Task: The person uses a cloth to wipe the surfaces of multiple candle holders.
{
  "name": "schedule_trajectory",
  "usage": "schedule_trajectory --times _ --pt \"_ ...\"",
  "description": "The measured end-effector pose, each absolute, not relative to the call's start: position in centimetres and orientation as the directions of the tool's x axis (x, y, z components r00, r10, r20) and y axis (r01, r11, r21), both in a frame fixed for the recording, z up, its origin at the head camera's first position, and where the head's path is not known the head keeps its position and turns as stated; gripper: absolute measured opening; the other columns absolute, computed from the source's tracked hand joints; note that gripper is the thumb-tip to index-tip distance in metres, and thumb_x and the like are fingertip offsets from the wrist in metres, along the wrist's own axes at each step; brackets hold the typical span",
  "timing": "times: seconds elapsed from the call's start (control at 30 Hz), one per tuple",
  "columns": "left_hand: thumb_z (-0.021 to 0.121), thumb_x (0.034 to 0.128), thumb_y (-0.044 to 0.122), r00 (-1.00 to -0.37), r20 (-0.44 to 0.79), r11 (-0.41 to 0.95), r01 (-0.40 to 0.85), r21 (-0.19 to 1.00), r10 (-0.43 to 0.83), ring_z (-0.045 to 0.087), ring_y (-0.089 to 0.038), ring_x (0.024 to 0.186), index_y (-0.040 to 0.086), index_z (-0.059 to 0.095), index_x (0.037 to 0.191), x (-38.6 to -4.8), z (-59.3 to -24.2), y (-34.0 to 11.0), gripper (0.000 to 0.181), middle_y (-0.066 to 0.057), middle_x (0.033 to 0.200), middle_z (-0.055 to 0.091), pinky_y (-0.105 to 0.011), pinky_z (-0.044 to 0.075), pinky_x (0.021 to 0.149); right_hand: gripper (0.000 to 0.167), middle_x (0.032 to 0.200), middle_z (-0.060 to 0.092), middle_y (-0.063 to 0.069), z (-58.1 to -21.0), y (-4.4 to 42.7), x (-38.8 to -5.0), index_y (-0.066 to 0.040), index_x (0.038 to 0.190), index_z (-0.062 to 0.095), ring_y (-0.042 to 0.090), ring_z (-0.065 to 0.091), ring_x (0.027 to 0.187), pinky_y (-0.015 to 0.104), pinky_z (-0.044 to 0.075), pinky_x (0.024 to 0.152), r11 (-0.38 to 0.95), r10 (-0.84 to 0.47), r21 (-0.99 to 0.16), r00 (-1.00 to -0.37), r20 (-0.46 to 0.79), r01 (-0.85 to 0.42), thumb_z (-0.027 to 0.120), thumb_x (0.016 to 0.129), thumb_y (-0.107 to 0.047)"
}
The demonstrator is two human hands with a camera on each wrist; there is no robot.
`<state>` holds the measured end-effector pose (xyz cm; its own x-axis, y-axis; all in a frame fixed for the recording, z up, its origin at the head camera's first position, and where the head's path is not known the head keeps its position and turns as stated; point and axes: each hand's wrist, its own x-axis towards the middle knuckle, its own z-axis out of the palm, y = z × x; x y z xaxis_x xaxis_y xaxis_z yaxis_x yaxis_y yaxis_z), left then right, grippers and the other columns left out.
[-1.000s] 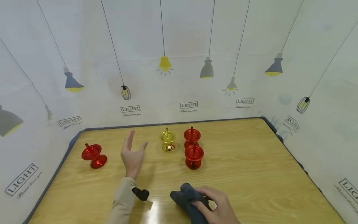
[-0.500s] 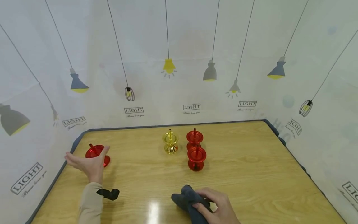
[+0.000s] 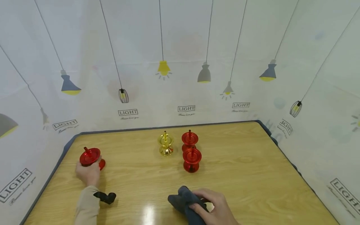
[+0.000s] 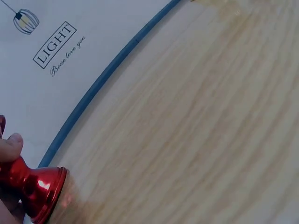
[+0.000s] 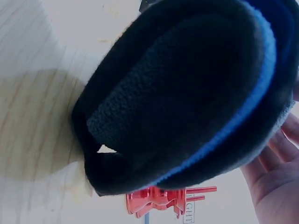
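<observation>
At the table's left side, my left hand [image 3: 88, 175] grips a shiny red candle holder [image 3: 90, 156] around its middle, under the dish. The left wrist view shows a thumb [image 4: 11, 145] against its stem, above the flared red foot [image 4: 42, 189]. Whether the foot touches the table I cannot tell. My right hand [image 3: 216, 206] pinches a bunched dark blue-grey cloth [image 3: 187, 201] near the front edge. That cloth [image 5: 173, 102] fills much of the right wrist view, with a brighter blue edge, and hides part of the fingers.
A gold candle holder [image 3: 166, 143] stands upright at the back middle. Right of it are two more red candle holders, one [image 3: 189, 139] behind the other [image 3: 192, 159]. A white curtain printed with lamps [image 3: 146, 78] surrounds the wooden table [image 3: 247, 162] at the back and sides.
My left hand has moved left from the table's middle, first open over the left red candle holder, and now grips it. The right hand with the cloth has stayed almost still.
</observation>
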<state>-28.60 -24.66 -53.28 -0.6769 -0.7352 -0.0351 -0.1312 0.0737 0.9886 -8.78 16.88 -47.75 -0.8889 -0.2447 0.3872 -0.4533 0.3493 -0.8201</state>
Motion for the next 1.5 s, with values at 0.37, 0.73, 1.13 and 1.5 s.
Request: schedule_trajectory --times 0.37,0.73,1.13,1.5 --pt "0.086 0.0836 0.025 -0.987 0.158 0.390 0.128 0.912 -0.044 0.066 -0.002 0.098 0.008 0.066 0.129 -25.6 -48.7 -18.8 0.053 -0.008 0.118 0.072 -0.018 0.054 0.084 0.020 0.106 0.074 0.011 -46.1 15.7 -11.9 -0.007 0.113 0.070 0.010 0.073 0.095 0.027 0.061 0.074 0.210 0.032 -0.915 -0.933 0.360 -0.346 0.073 0.094 -0.010" --pt "0.093 0.0733 0.023 -0.836 0.329 0.288 0.478 0.830 0.439 0.073 -0.010 0.088 0.016 0.072 0.117 -19.5 -42.1 -8.9 0.049 -0.001 0.102 0.077 -0.026 0.060 0.076 0.023 0.112 0.072 0.007 -44.2 15.5 -12.9 -0.007 0.120 0.066 0.015 0.070 0.098 0.026 0.057 0.085 0.057 0.202 -0.978 -0.957 0.209 -0.202 0.068 0.098 -0.015" --pt "0.088 0.0796 0.023 -0.730 0.359 0.258 0.584 0.769 0.582 0.068 -0.004 0.076 0.013 0.075 0.119 -17.3 -42.9 -6.1 0.042 -0.001 0.096 0.075 -0.023 0.059 0.064 0.043 0.125 0.070 0.011 -45.5 16.3 -11.8 -0.006 0.131 0.065 0.016 0.069 0.114 0.031 0.057 0.091 -0.040 0.039 -0.986 -0.986 0.159 -0.161 0.076 0.089 -0.005" --pt "0.080 0.0883 0.024 -0.672 0.123 0.260 0.440 0.860 0.730 0.069 -0.003 0.074 0.018 0.076 0.107 -17.3 -43.9 -6.8 0.020 0.001 0.090 0.077 -0.025 0.058 0.068 0.031 0.120 0.072 0.015 -46.9 16.4 -12.0 -0.006 0.122 0.070 0.013 0.071 0.103 0.030 0.058 0.085 0.068 -0.114 -0.971 -0.969 0.219 -0.227 0.074 0.092 -0.010"
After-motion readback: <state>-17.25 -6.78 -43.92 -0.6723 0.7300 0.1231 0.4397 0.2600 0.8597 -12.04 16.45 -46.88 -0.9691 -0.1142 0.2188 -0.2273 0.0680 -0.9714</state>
